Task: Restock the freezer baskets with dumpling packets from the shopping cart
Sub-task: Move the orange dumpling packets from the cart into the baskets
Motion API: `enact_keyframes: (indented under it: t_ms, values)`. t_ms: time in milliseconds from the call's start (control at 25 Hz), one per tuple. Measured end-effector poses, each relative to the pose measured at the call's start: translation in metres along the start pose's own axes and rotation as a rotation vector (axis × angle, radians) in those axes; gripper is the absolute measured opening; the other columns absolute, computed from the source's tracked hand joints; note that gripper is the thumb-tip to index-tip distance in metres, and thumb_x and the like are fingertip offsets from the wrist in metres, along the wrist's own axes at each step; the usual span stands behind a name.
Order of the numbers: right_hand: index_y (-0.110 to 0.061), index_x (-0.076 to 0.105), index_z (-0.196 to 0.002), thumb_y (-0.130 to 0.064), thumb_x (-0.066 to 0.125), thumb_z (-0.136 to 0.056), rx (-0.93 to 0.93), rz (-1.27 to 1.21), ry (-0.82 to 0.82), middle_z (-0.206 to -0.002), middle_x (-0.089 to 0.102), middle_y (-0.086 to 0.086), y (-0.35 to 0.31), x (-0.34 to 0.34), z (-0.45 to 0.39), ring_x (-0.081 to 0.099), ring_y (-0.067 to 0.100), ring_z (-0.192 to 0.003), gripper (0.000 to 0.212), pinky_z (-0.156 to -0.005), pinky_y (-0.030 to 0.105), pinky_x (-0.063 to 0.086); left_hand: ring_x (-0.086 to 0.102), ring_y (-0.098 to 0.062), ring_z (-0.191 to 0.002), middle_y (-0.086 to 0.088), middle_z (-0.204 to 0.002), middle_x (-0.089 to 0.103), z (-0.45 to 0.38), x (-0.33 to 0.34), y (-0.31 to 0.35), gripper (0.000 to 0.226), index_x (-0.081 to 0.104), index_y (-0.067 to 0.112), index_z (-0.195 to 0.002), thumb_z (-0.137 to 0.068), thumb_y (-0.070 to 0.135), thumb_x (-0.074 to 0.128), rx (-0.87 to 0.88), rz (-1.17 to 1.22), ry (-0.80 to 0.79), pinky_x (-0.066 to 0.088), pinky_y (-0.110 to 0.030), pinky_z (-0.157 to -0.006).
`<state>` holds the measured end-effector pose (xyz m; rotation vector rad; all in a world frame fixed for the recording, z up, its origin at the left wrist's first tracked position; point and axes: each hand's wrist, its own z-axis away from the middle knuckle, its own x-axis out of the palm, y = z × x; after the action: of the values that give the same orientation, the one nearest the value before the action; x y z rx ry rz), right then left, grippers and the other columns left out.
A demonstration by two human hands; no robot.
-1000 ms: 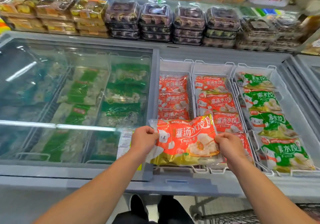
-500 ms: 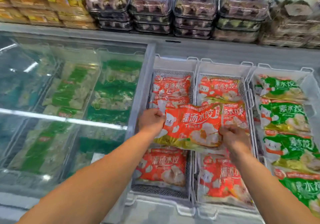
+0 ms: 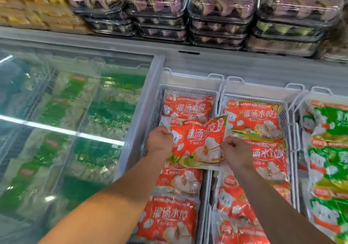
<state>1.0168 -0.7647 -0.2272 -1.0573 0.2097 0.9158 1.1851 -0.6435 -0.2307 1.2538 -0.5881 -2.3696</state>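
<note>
An orange-red dumpling packet (image 3: 197,140) with white lettering hangs over the left white freezer basket (image 3: 190,81). My left hand (image 3: 160,140) grips its left edge and my right hand (image 3: 237,153) grips its right edge. Below it, the basket holds several matching orange packets (image 3: 169,219) lying flat. The neighbouring basket (image 3: 259,93) to the right also holds orange packets (image 3: 258,119). The shopping cart is out of view.
A third basket at the far right holds green dumpling packets (image 3: 329,149). A shut glass freezer lid (image 3: 66,121) on the left covers green packets. Stacked clear plastic food trays (image 3: 216,14) fill the shelf behind the freezer.
Both hands have carried the orange packet forward from the freezer's near edge and down over the left basket. My head has leaned closer over the freezer.
</note>
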Motion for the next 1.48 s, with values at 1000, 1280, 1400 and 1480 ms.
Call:
enact_keyframes:
  t_ms: [1000, 1280, 1400, 1480]
  values:
    - [-0.008, 0.063, -0.119, -0.015, 0.06, -0.091, -0.196, 0.051, -0.042, -0.102, 0.064, 0.005, -0.024, -0.011, 0.183, 0.057, 0.018, -0.084, 0.029, -0.066, 0.015, 0.043, 0.062, -0.017, -0.11, 0.003, -0.117, 0.067, 0.139, -0.116, -0.047, 0.034, 0.065, 0.021, -0.121, -0.089, 0.031, 0.062, 0.457, -0.014, -0.337, 0.047, -0.026, -0.09]
    - [-0.013, 0.067, -0.11, -0.02, 0.067, -0.087, -0.181, -0.138, 0.185, -0.104, 0.067, 0.002, 0.037, -0.004, 0.316, 0.061, 0.017, -0.096, 0.024, -0.086, 0.03, 0.046, 0.06, -0.004, -0.082, 0.013, -0.091, 0.066, 0.205, -0.169, -0.112, 0.014, 0.07, 0.024, -0.101, -0.088, 0.025, 0.066, 0.705, 0.078, -0.441, 0.045, -0.015, -0.072]
    - [-0.014, 0.069, -0.105, -0.018, 0.068, -0.087, -0.124, -0.198, 0.261, -0.097, 0.067, 0.0, 0.074, -0.009, 0.366, 0.061, 0.016, -0.09, 0.019, -0.08, 0.028, 0.044, 0.061, -0.011, -0.078, 0.01, -0.079, 0.067, 0.228, -0.168, -0.139, 0.005, 0.068, 0.026, -0.084, -0.084, 0.022, 0.068, 0.752, 0.066, -0.493, 0.046, -0.025, -0.074]
    - [-0.012, 0.07, -0.104, -0.016, 0.068, -0.087, -0.059, -0.233, 0.324, -0.096, 0.068, 0.002, 0.104, -0.018, 0.395, 0.062, 0.017, -0.09, 0.018, -0.082, 0.03, 0.048, 0.058, -0.011, -0.07, 0.008, -0.072, 0.066, 0.246, -0.157, -0.156, 0.002, 0.069, 0.022, -0.081, -0.082, 0.021, 0.069, 0.762, 0.041, -0.551, 0.045, -0.027, -0.069]
